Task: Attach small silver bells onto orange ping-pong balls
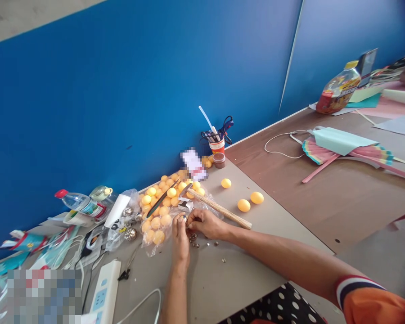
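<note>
My left hand (180, 236) is closed, its fingers pointing up around a small shiny silver piece (185, 219) that is mostly hidden. Against it, my right hand (205, 223) is bent in a pinch; what its fingertips hold cannot be made out. Just below the hands lie small dark metallic bits (193, 237). A hammer with a wooden handle (222, 210) rests beyond my right hand, its head on a plastic bag of yellow ping-pong balls (155, 222). Dark tweezers (158, 203) lie across the same bag.
Loose yellow balls (243, 205) sit to the right. Crumpled silver balls (131, 234), a water bottle (84, 204) and a power strip (105, 288) are on the left. A paper cup of pens (217, 146) stands by the blue wall, and a pleated paper craft (346, 146) lies far right.
</note>
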The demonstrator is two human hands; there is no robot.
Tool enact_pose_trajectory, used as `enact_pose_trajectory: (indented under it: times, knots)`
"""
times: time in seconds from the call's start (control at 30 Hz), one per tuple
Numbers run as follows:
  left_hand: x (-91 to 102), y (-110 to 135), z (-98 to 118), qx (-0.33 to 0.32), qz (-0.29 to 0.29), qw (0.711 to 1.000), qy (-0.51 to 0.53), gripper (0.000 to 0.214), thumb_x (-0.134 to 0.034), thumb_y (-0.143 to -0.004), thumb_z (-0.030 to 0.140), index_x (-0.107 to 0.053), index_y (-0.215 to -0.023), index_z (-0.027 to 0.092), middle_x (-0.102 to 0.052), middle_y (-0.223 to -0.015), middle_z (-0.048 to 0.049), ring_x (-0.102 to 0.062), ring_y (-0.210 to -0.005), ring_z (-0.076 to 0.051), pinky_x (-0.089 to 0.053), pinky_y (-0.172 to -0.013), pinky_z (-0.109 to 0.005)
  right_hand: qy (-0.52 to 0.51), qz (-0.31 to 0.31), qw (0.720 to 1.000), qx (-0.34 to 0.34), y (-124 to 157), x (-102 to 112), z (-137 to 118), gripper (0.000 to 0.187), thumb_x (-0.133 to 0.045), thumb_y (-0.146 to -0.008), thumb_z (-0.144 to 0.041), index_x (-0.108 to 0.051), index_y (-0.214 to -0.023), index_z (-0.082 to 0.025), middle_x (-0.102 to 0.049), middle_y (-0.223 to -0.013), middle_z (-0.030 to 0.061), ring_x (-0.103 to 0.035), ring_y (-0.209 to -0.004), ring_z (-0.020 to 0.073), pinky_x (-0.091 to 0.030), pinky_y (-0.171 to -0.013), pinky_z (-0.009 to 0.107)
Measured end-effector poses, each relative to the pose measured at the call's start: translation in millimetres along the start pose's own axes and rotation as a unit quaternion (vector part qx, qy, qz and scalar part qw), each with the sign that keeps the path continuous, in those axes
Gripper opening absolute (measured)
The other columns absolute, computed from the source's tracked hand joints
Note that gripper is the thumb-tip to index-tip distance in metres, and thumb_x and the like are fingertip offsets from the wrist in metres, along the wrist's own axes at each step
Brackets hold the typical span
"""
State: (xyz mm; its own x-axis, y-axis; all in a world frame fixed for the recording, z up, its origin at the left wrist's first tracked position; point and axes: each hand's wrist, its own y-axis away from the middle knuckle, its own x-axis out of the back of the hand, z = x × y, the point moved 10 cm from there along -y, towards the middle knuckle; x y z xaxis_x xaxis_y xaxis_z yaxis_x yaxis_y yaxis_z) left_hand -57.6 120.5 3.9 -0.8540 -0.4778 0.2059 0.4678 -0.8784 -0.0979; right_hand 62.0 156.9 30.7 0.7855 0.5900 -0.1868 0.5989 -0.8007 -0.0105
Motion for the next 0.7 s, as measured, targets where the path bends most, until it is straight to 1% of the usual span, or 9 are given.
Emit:
enact_pose_trajectory:
  times: [0.23, 0.4, 0.7]
  knots:
    - [-0.1, 0.1, -4.3, 0.019, -0.005, 1.000, 0.010, 0.040, -0.047, -0.089, 0.054, -0.063, -0.109, 0.023, -0.068, -0.105, -0.0081, -0.064, -0.100, -0.024, -0.055, -0.079, -0.035, 0.005, -0.010, 1.000, 0.000, 1.1, -1.3, 0.7, 0.007, -0.055, -0.072, -0.011, -0.054, -0.069, -0.017, -0.057, -0.061, -0.0028, -0.052, -0.058, 0.0102, -0.042, -0.058, 0.023]
    - [0.0, 0.0, 0.0, 0.008, 0.003, 1.000, 0.014, 0.038, -0.047, -0.089, 0.052, -0.063, -0.108, 0.023, -0.067, -0.109, -0.0078, -0.064, -0.100, -0.022, -0.054, -0.080, -0.033, 0.026, -0.003, 1.000, 0.001, -0.2, 1.4, 5.5, 0.006, -0.055, -0.072, -0.011, -0.055, -0.070, -0.017, -0.059, -0.064, -0.0019, -0.054, -0.060, 0.0112, -0.043, -0.059, 0.023]
    - [-0.8, 1.7, 8.2, -0.004, -0.005, 1.000, 0.001, 0.039, -0.046, -0.090, 0.054, -0.062, -0.109, 0.023, -0.067, -0.105, -0.0070, -0.064, -0.099, -0.022, -0.054, -0.082, -0.034, -0.017, 0.003, 1.000, -0.002, 0.4, 0.2, 6.1, 0.004, -0.056, -0.072, -0.013, -0.055, -0.072, -0.017, -0.059, -0.063, -0.0023, -0.054, -0.059, 0.0113, -0.044, -0.060, 0.024]
